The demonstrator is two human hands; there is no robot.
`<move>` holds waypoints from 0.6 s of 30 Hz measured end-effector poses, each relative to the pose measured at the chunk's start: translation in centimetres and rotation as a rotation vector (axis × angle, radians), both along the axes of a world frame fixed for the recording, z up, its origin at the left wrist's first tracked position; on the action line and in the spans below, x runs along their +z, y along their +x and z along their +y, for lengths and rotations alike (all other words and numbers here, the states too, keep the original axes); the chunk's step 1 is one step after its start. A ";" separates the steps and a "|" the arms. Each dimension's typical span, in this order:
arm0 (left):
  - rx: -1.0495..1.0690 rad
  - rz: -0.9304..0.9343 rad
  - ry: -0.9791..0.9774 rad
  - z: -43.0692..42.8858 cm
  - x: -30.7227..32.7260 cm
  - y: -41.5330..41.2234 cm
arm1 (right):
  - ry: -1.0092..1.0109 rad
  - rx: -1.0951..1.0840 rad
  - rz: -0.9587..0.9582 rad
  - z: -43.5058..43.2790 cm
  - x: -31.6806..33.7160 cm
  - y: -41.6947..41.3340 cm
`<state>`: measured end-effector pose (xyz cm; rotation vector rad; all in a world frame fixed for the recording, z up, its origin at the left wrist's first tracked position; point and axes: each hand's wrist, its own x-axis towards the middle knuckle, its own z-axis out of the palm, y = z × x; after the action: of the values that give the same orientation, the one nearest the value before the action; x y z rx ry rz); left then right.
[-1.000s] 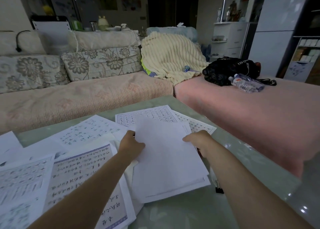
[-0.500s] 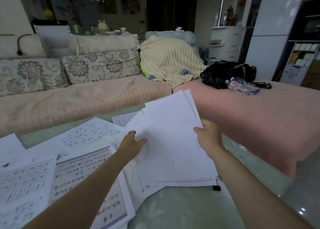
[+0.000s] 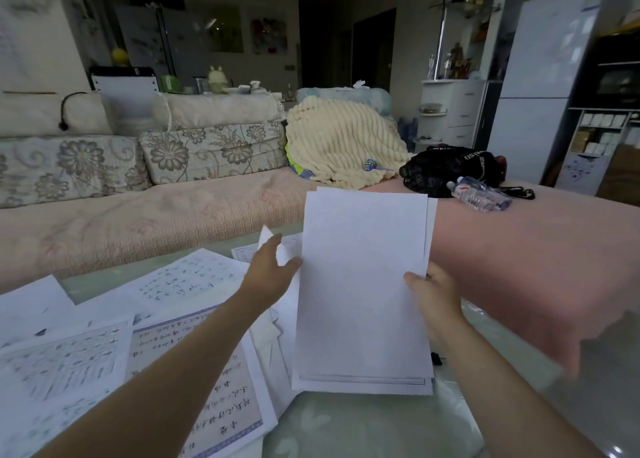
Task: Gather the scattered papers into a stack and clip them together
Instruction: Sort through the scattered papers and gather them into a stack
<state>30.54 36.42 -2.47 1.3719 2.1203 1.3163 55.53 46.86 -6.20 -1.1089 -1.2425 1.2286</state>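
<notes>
A small stack of white papers (image 3: pixel 360 291) stands nearly upright on the glass table, blank backs toward me. My right hand (image 3: pixel 434 298) grips its right edge, thumb on the front. My left hand (image 3: pixel 272 272) is at the stack's left edge, fingers spread and touching it. Several printed sheets (image 3: pixel 194 364) lie scattered flat on the table to the left, partly under my left forearm. A black binder clip (image 3: pixel 437 357) lies on the table just right of the stack's lower edge, mostly hidden behind my right wrist.
The pale green glass table (image 3: pixel 363 426) shows in front of the stack. A pink-covered sofa (image 3: pixel 519 263) wraps around behind and to the right, carrying a water bottle (image 3: pixel 479 194), a black bag (image 3: pixel 450 170) and a cream blanket (image 3: pixel 343 142).
The papers lay flat on the table, were lifted by my right hand, and now stand upright. My left hand moved from on top of the sheets to the stack's left edge.
</notes>
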 end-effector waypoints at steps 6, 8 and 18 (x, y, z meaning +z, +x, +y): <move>-0.181 0.094 -0.036 1.6 2.2 -1.1 | 0.025 0.106 0.095 -0.2 0.5 -0.4; -0.157 0.156 -0.026 2.5 2.0 -2.0 | 0.009 0.108 0.134 0.1 0.3 -0.2; -0.273 0.218 -0.138 5.4 5.1 -2.3 | -0.047 0.228 0.244 1.5 0.2 -0.2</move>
<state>28.29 41.80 2.68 1.7370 2.0190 0.9351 55.35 48.37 -6.00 -0.8364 -1.1797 1.5235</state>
